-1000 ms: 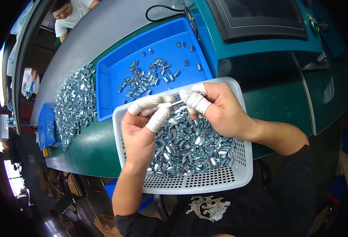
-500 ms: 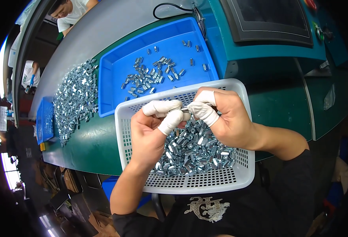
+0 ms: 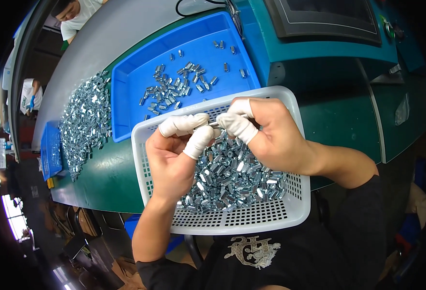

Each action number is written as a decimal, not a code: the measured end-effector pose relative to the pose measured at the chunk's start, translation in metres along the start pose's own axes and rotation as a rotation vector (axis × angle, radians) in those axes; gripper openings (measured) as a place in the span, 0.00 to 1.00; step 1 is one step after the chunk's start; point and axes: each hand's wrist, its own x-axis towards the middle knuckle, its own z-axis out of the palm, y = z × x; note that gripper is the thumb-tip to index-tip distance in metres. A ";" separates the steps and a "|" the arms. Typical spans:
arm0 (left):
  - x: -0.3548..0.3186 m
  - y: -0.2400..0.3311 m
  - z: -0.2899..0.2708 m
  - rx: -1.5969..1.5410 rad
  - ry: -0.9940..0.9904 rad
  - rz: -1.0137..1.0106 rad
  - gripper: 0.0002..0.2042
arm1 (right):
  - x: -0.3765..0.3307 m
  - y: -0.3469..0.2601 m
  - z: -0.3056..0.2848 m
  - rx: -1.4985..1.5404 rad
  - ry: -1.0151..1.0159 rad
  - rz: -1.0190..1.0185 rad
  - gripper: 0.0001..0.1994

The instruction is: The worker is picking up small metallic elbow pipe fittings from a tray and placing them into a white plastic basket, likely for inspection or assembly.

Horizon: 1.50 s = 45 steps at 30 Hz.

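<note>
Over the white perforated plastic basket (image 3: 297, 212), heaped with small shiny metal nuts (image 3: 232, 176), the left hand (image 3: 171, 154) and right hand (image 3: 266, 135), fingertips capped in white cots, pinch one small metal piece (image 3: 214, 124) between them. Beyond lies a blue plastic tray (image 3: 130, 82) with scattered nuts, and a loose silvery pile (image 3: 84, 121) on the green surface (image 3: 106, 179) to the left.

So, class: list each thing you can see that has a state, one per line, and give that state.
left hand: fingertips in white cots, pinching a small metal part
right hand: fingertips in white cots, pinching the same part
small metal part: held between both hands over the basket
white basket: holds a heap of metal parts
blue tray: thinly scattered with parts
loose pile: spread over the bench
</note>
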 end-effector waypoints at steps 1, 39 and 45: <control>0.002 0.000 -0.003 0.060 -0.024 0.013 0.08 | 0.001 0.002 0.000 0.112 0.000 0.127 0.10; 0.006 0.002 -0.010 0.155 0.021 -0.072 0.09 | 0.006 -0.001 -0.004 0.169 0.070 0.227 0.15; 0.000 -0.002 -0.009 0.092 -0.020 -0.057 0.08 | 0.003 -0.001 0.001 0.217 0.015 0.286 0.14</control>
